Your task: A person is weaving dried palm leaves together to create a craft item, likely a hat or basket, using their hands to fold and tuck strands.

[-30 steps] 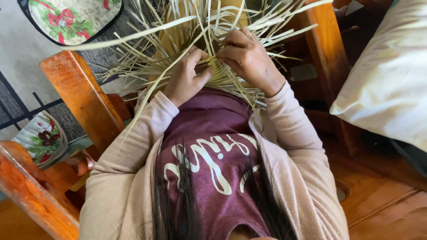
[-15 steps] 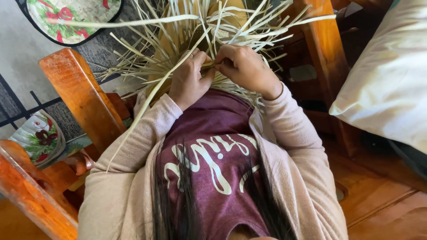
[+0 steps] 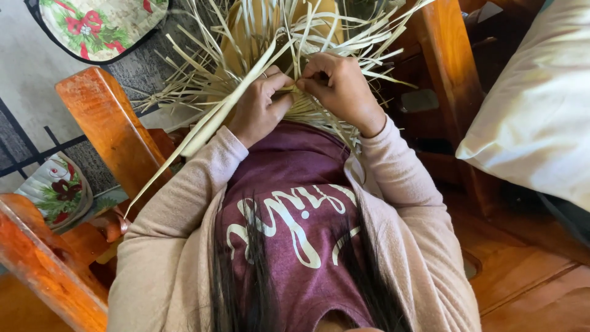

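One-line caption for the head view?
Both hands, left hand and right hand, pinch pale straw strips over the lap.

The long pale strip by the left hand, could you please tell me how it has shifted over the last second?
The long strip swung from lying across the upper left down over the left sleeve. Both hands, left and right, stay pinched on the woven strips; the wooden chair arm is unchanged.

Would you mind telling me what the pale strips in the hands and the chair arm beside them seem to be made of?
The strips look like dried palm leaf or a similar plant fibre: flat, thin, matt straw colour, bending freely. Both the left hand and right hand pinch them. The chair arm looks like varnished wood: reddish-brown, glossy, with visible grain.
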